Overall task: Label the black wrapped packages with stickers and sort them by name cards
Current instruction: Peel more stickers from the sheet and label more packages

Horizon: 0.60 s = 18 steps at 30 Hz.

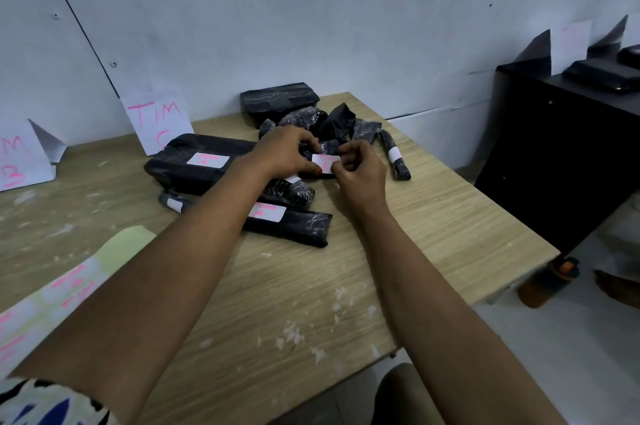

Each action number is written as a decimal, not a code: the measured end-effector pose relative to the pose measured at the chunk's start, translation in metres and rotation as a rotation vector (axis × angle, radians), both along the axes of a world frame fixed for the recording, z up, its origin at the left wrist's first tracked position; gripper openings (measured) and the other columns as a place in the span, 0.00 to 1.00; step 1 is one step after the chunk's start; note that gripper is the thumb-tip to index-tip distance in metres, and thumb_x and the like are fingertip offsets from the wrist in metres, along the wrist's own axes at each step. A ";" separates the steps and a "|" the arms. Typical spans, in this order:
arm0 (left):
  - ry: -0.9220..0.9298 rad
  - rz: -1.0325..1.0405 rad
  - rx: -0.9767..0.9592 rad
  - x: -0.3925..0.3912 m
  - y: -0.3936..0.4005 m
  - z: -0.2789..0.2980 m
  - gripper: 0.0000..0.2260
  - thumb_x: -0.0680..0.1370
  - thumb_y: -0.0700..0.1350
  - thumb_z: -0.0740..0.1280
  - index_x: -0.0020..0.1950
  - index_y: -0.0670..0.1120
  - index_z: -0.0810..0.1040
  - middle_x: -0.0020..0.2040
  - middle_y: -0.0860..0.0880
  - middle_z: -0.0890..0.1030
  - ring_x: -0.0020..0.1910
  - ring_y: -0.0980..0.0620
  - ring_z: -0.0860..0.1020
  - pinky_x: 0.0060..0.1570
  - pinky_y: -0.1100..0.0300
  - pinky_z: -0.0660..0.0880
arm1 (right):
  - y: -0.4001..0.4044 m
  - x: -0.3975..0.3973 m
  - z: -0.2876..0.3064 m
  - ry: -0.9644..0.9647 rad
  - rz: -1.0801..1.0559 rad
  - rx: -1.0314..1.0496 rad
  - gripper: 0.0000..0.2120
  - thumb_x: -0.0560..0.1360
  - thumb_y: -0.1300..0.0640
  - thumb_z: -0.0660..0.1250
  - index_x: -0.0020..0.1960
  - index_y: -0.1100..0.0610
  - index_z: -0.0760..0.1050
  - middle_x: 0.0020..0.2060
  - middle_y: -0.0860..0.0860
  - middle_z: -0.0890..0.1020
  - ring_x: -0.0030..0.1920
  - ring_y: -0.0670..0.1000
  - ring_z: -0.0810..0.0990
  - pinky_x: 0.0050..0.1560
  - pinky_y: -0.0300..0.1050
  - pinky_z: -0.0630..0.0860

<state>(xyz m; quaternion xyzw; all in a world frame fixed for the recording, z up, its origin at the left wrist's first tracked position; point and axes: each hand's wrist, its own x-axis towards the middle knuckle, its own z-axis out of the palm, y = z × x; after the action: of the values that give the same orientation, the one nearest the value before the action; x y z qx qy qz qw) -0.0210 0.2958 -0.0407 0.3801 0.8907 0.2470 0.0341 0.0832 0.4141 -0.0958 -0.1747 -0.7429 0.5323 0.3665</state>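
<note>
Both hands pinch one white sticker [325, 161] over a black package [313, 151]: left grip [287, 151], right grip [360, 170]

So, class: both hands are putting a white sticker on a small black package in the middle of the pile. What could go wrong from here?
1. The left hand and right hand pinch the sticker over a crinkled small package; it may crease or stick crooked.
2. The pink writing on it looks faint, so the name could be misread when matching the TIM C card.
3. Labelled and unlabelled packages lie mixed together, so one might be skipped.
</note>
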 end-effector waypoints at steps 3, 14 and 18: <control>-0.001 0.003 0.009 -0.002 -0.002 -0.002 0.17 0.68 0.49 0.79 0.56 0.51 0.82 0.63 0.52 0.79 0.62 0.51 0.77 0.63 0.51 0.73 | 0.000 -0.001 -0.002 -0.024 0.025 0.006 0.10 0.71 0.68 0.69 0.47 0.55 0.75 0.35 0.47 0.77 0.33 0.41 0.74 0.36 0.30 0.71; -0.016 -0.012 0.045 -0.002 -0.002 -0.003 0.16 0.70 0.53 0.77 0.55 0.52 0.82 0.64 0.52 0.79 0.62 0.51 0.76 0.64 0.52 0.72 | 0.000 -0.001 0.001 -0.078 0.001 0.007 0.11 0.72 0.69 0.69 0.47 0.55 0.74 0.36 0.47 0.76 0.34 0.40 0.73 0.35 0.26 0.69; 0.035 0.057 0.075 0.000 0.002 -0.006 0.11 0.70 0.48 0.77 0.51 0.53 0.82 0.59 0.52 0.82 0.58 0.52 0.79 0.59 0.53 0.74 | 0.001 -0.003 -0.001 -0.091 -0.038 -0.011 0.10 0.71 0.68 0.70 0.46 0.55 0.74 0.36 0.48 0.78 0.34 0.41 0.74 0.34 0.27 0.70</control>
<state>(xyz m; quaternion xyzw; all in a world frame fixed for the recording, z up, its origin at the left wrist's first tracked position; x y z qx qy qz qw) -0.0210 0.2981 -0.0466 0.3599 0.8917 0.2744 -0.0026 0.0798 0.4147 -0.0966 -0.2146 -0.7523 0.5210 0.3414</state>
